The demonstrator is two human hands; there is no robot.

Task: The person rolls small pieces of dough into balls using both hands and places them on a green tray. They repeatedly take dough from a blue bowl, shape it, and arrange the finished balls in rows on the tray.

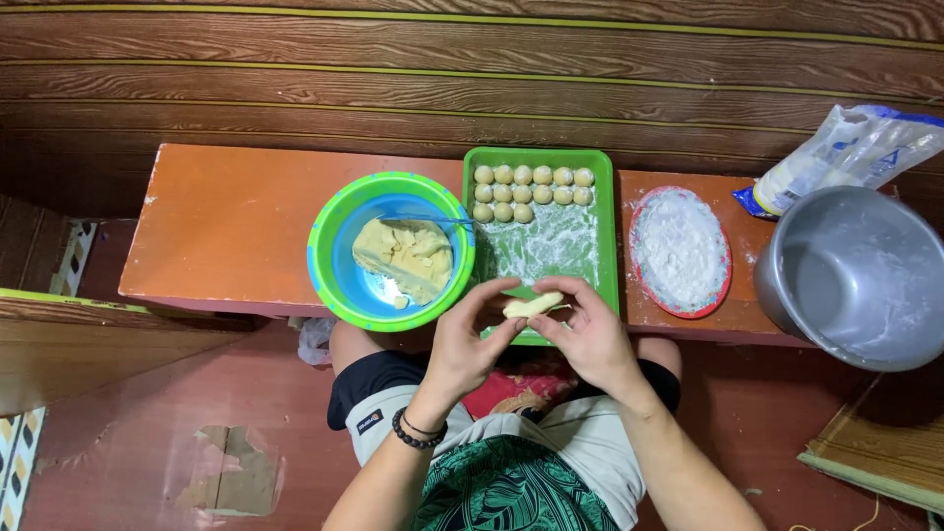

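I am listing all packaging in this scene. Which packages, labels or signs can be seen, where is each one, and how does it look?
Plastic bag: far right on the floor behind the metal pot, lying on its side, crumpled, clear-white with blue print, white powder inside.
Small label: on the dark shorts hem, beside the left hand's wrist, pale rectangle.
No signs or screens.

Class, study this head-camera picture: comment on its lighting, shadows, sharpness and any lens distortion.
Head view: even indoor light, soft shadows under the bench; the wall planks bow, showing wide-angle distortion; the dough balls in the green tray are sharp; the left hand and right hand around the dough piece are slightly soft.
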